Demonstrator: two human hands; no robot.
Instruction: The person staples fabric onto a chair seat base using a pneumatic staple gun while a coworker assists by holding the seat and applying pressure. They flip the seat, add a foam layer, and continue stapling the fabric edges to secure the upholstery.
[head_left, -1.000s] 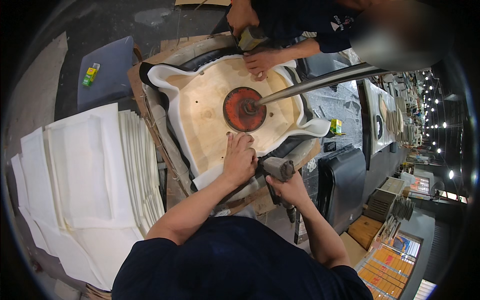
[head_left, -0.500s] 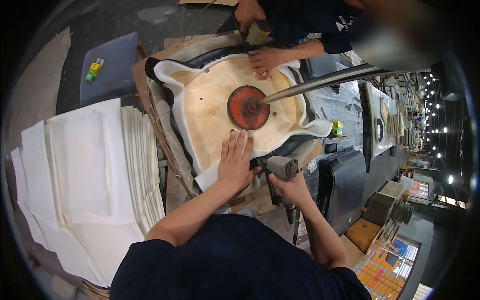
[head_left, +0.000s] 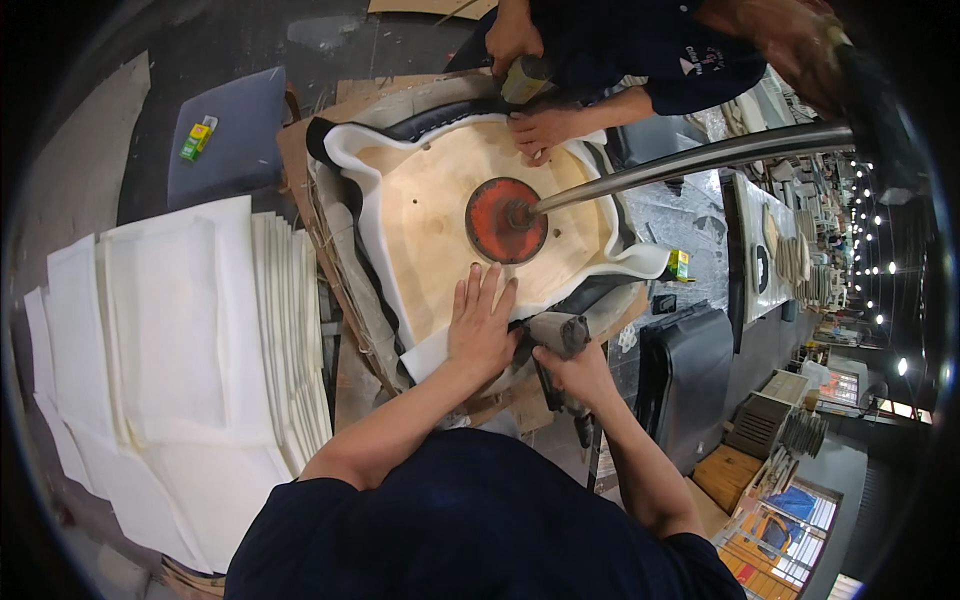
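Single head-worn fisheye view, looking steeply down from above the person's shoulders, close over the wooden seat base point(head_left: 440, 215) on the workbench, facing a co-worker opposite, frame edges curved and dark, no second view.

A pale tan wooden board point(head_left: 440, 215) is showing under a rust-red disc point(head_left: 505, 220), white foam point(head_left: 345, 150) and black covering point(head_left: 440, 118) are edging it, a stack of white sheets point(head_left: 170, 350) is lying beside, and a grey pad point(head_left: 235, 135) is carrying a yellow-green box point(head_left: 195, 140).

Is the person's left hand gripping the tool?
No, the left hand lies flat on the wooden seat base; the right hand grips the tool.
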